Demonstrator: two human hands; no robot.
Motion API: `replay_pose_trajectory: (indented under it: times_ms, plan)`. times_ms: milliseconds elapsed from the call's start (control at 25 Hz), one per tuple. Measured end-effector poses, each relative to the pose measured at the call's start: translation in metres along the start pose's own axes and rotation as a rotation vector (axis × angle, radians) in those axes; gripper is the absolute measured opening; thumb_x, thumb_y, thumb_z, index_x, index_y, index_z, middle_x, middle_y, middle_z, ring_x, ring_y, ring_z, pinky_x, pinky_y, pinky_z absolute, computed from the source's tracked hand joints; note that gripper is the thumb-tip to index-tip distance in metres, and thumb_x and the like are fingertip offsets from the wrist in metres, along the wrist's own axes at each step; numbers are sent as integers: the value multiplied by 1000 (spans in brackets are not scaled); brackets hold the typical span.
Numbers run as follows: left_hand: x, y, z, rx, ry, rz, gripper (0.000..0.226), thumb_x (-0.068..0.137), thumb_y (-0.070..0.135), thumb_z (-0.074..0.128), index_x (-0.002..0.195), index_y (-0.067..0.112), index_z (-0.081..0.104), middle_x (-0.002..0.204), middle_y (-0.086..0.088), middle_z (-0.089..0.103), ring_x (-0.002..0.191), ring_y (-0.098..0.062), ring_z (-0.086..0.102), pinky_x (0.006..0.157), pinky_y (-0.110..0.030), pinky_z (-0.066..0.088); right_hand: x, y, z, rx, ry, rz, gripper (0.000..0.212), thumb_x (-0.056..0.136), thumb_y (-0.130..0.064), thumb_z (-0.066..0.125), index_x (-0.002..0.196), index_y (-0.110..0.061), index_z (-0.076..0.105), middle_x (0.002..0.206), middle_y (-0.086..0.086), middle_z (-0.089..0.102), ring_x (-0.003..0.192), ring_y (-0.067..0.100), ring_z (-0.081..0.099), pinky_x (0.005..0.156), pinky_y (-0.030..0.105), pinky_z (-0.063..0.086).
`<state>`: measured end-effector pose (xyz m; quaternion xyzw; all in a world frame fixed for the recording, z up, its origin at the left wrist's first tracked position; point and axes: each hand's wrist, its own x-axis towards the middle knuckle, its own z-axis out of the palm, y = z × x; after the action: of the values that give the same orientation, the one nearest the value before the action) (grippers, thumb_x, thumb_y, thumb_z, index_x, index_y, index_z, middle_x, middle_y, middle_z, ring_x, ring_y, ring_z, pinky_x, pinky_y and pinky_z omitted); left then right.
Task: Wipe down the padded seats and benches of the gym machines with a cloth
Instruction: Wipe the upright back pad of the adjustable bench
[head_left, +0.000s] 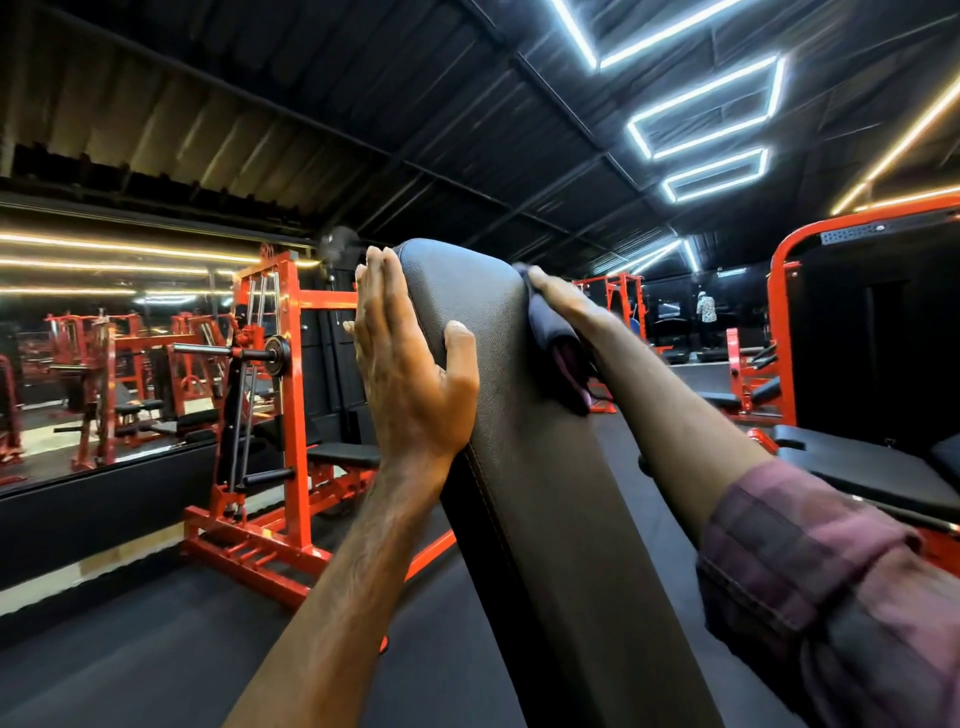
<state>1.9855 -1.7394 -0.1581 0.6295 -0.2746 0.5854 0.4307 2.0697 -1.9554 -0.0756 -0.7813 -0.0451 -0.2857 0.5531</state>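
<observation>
Room: a dark gym with orange machines (265, 395), a mirror wall (104, 332) and strip lights (706, 109) overhead.
Right hand: the right hand (563, 304) grips a dark cloth (558, 348) against the right edge of a black pad (498, 415), near its top.
Left hand: the left hand (410, 364) lies flat on the pad's opposite edge, fingers straight and pointing up, thumb hooked over the front face, holding nothing.
Pad: upright and tilted, rising between both forearms.
Sleeve: a plaid sleeve (831, 587), rolled back, covers the right arm.
Right of the grip: a black bench (857, 467), lower down.
Far beyond: a person (705, 312), standing, small.
</observation>
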Motion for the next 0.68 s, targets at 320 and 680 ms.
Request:
replay_pose_trajectory:
  times_ms: [320,680]
  plan:
    - [-1,-2,1,-25,14,-2,78,97,31,51,167,12,22,175,-4,18,162,-15,12,129,-54,18,27,-27,15,-106,-10,-304,55,89,-74,51,133,-47,68,134,-10,71,128,13,63,117,44,44]
    - [0,-1,0,-22,3,-22,80,95,38,48,167,14,21,176,-1,17,162,-14,11,129,-56,20,-12,-89,26,-252,-173,-428,65,79,-82,53,121,-38,77,120,-11,77,115,9,69,111,45,51]
